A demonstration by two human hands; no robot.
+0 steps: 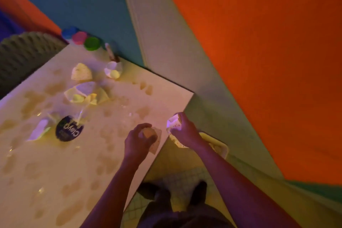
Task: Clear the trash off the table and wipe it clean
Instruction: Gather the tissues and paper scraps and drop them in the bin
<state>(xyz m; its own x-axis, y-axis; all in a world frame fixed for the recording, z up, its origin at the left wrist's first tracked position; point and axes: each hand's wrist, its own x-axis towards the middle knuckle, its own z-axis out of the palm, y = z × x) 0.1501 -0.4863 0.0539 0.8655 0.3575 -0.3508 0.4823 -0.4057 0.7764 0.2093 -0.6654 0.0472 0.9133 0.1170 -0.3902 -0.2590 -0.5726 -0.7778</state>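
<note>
Left hand (140, 138): fingers curled over a small crumpled scrap (149, 132) at the table's near right edge; a flat speckled paper (157, 142) lies under it, overhanging the edge.
Right hand (183, 131): just past the table corner, gripping a crumpled speckled wrapper (173, 122); held above a pale bin (220, 146) on the floor beside the table.
Trash left on table: crumpled paper pieces (86, 92) mid-table, a folded piece (81, 72) and a white wad (113, 70) beyond, a white crumple (39, 129) beside a dark round label (69, 128) to the left.
Bearing: remaining trash lies forward and left of both hands, strung roughly along a line from near left to far right; left hand nearer, right hand well apart from it.
Table (55, 172): pale top, covered in brownish smears; wiping not yet begun, judging by the stains.
Far edge: blue, pink and green tubs (80, 38) in a row; a blurred upright item next to them, identity unclear.
Step in hand, judged: dropping held scraps into bin, then reaching left.
</note>
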